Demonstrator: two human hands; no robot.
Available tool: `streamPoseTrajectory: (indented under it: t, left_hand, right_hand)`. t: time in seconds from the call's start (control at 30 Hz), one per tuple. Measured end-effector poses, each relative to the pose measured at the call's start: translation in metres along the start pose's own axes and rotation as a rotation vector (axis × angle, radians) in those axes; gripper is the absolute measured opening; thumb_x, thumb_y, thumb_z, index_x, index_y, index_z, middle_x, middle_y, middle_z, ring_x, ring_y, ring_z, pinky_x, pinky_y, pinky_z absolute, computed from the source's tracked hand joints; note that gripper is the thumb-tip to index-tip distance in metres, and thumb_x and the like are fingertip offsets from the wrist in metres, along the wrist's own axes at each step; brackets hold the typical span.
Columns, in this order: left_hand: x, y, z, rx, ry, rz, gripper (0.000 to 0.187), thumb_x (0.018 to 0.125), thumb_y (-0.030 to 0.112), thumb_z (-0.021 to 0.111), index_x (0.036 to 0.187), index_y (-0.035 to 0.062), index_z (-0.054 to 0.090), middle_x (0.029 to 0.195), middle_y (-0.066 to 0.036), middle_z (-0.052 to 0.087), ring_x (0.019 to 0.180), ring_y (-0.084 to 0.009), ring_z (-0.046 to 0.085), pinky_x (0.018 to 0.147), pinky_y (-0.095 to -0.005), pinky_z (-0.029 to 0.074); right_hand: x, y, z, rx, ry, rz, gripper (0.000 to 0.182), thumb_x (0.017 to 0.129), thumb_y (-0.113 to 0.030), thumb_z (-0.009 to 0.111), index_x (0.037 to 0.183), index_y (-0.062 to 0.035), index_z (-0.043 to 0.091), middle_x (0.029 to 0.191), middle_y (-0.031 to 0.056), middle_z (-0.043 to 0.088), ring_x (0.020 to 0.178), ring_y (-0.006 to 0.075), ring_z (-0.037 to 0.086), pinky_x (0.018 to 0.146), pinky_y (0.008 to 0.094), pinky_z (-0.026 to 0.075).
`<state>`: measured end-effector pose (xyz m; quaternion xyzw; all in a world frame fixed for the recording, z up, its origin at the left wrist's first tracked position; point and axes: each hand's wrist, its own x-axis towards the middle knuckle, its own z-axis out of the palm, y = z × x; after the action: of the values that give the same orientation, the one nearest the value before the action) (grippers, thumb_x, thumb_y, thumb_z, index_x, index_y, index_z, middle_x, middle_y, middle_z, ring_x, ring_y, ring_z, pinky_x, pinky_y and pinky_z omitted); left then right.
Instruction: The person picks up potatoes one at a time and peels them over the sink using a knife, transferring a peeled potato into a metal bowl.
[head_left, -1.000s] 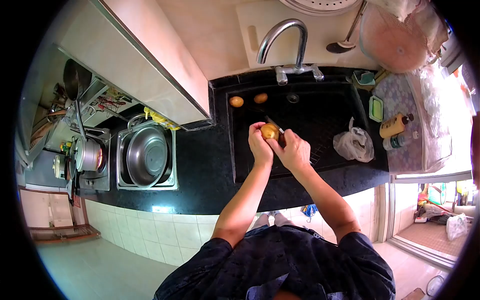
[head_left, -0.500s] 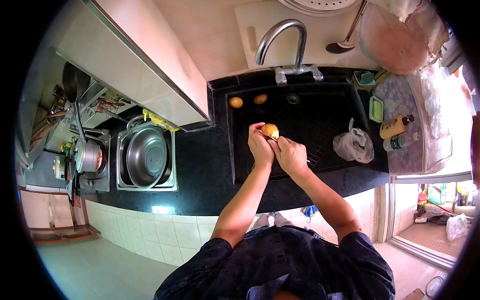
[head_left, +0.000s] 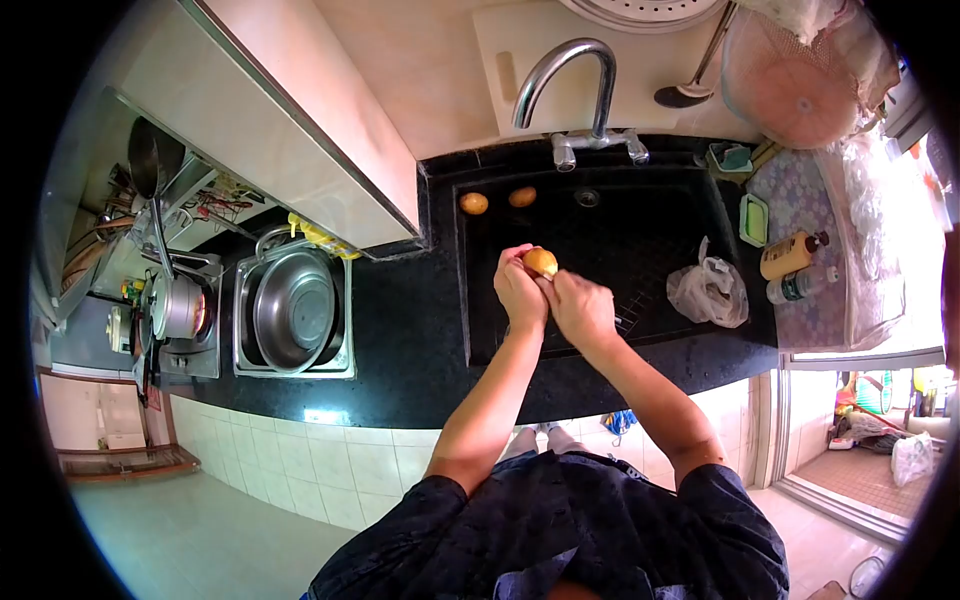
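**Potato held above a black sink**

The pale, smooth-faced cabinet looms largest from where I stand, its long edge slanting down to a corner beside the sink and walling off the work from the stove side. Below it runs the dark counter, glossy enough to throw back a patch of light. The black sink is a broad rectangle with a grid of lines across part of its floor. To the left, a squarish steel basin holds a round, shiny metal bowl. The chrome faucet arches over the back rim, well clear of the hands. Further left a metal pot sits beside an orange glow.

A crumpled, translucent plastic bag takes up the sink's right side, near the right hand. That hand's fingers are curled in against the potato's lower side; I can't tell what they grip. The left hand is wrapped around the potato, steadying it over the middle of the sink. On a flowered mat stand a tan bottle and a clear bottle.

The potato is rounded, yellow-brown, with a paler patch. Two loose potatoes lie apart in the far left corner.
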<state>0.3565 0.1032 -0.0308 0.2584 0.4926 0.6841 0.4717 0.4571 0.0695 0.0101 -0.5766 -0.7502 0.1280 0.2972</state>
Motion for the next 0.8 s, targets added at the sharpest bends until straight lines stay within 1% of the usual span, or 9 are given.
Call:
streamPoseTrajectory:
  t: [0.07, 0.2, 0.33, 0.43, 0.47, 0.5, 0.67, 0.7, 0.8]
  left_hand:
    - [-0.002, -0.001, 0.000, 0.013, -0.009, 0.026, 0.034, 0.096, 0.021, 0.033, 0.100, -0.0003, 0.060, 0.096, -0.015, 0.068, 0.088, -0.0227, 0.063, 0.081, -0.0345, 0.052]
    - [0.003, -0.003, -0.001, 0.125, -0.036, 0.135, 0.036, 0.097, 0.021, 0.033, 0.101, -0.0007, 0.061, 0.096, -0.014, 0.067, 0.087, -0.0216, 0.063, 0.081, -0.0346, 0.052]
    - [-0.006, 0.003, 0.007, 0.041, -0.051, 0.074, 0.034, 0.095, 0.020, 0.034, 0.102, 0.0011, 0.061, 0.098, -0.012, 0.066, 0.089, -0.0204, 0.061, 0.082, -0.0327, 0.050]
    - [-0.003, 0.007, 0.007, 0.093, -0.109, 0.075, 0.033, 0.095, 0.020, 0.034, 0.104, 0.0029, 0.062, 0.101, -0.010, 0.064, 0.093, -0.0191, 0.060, 0.084, -0.0320, 0.049]
    - [0.002, 0.011, 0.007, 0.105, -0.103, -0.030, 0.033, 0.095, 0.021, 0.036, 0.105, 0.0037, 0.062, 0.102, -0.008, 0.062, 0.095, -0.0178, 0.059, 0.086, -0.0319, 0.048]
    - [0.002, 0.019, 0.008, 0.008, -0.088, -0.101, 0.031, 0.095, 0.022, 0.037, 0.103, 0.0040, 0.062, 0.100, -0.007, 0.062, 0.094, -0.0174, 0.059, 0.085, -0.0323, 0.048]
    - [0.006, 0.004, 0.004, 0.007, -0.103, -0.079, 0.031, 0.095, 0.025, 0.036, 0.100, 0.0062, 0.059, 0.099, -0.007, 0.061, 0.092, -0.0181, 0.059, 0.084, -0.0331, 0.048]
    - [0.005, 0.005, 0.005, -0.009, -0.096, -0.083, 0.031, 0.095, 0.025, 0.035, 0.100, 0.0062, 0.059, 0.099, -0.008, 0.061, 0.092, -0.0181, 0.059, 0.084, -0.0332, 0.048]
    - [0.004, 0.007, 0.007, -0.046, -0.051, -0.112, 0.031, 0.095, 0.025, 0.033, 0.101, 0.0057, 0.057, 0.096, -0.007, 0.061, 0.091, -0.0182, 0.059, 0.084, -0.0340, 0.049]
  right_hand:
    - [-0.004, 0.005, 0.002, -0.002, -0.015, -0.053, 0.036, 0.095, -0.034, 0.064, 0.077, -0.0044, 0.053, 0.070, 0.0148, 0.063, 0.062, 0.0349, 0.064, 0.054, 0.0439, 0.050]
    - [0.003, 0.000, -0.008, -0.001, 0.134, 0.020, 0.034, 0.097, -0.030, 0.063, 0.076, -0.0047, 0.054, 0.067, 0.0137, 0.062, 0.058, 0.0352, 0.063, 0.053, 0.0443, 0.050]
    - [-0.005, 0.009, -0.001, 0.013, 0.075, -0.077, 0.033, 0.096, -0.029, 0.064, 0.076, -0.0044, 0.055, 0.067, 0.0138, 0.061, 0.058, 0.0351, 0.063, 0.052, 0.0441, 0.049]
    - [0.001, 0.013, -0.010, 0.046, 0.106, -0.030, 0.033, 0.096, -0.028, 0.064, 0.075, -0.0046, 0.054, 0.067, 0.0144, 0.061, 0.058, 0.0355, 0.063, 0.052, 0.0442, 0.049]
    - [0.004, 0.020, -0.008, 0.053, 0.169, -0.016, 0.037, 0.096, -0.033, 0.064, 0.073, -0.0064, 0.054, 0.067, 0.0124, 0.062, 0.058, 0.0318, 0.065, 0.050, 0.0405, 0.051]
    - [0.008, 0.017, -0.019, 0.022, 0.129, 0.065, 0.037, 0.096, -0.034, 0.064, 0.074, -0.0057, 0.054, 0.066, 0.0132, 0.062, 0.058, 0.0322, 0.065, 0.050, 0.0401, 0.050]
    - [0.007, 0.014, -0.014, 0.039, 0.085, 0.050, 0.041, 0.096, -0.037, 0.064, 0.074, -0.0046, 0.053, 0.065, 0.0141, 0.062, 0.057, 0.0334, 0.064, 0.051, 0.0406, 0.050]
    - [0.006, 0.012, -0.012, 0.093, 0.126, 0.010, 0.040, 0.095, -0.033, 0.066, 0.072, -0.0040, 0.051, 0.063, 0.0158, 0.061, 0.058, 0.0377, 0.063, 0.051, 0.0438, 0.048]
    - [0.004, 0.010, -0.011, 0.052, 0.097, -0.031, 0.039, 0.095, -0.033, 0.066, 0.073, -0.0041, 0.052, 0.065, 0.0151, 0.061, 0.059, 0.0366, 0.063, 0.051, 0.0435, 0.048]
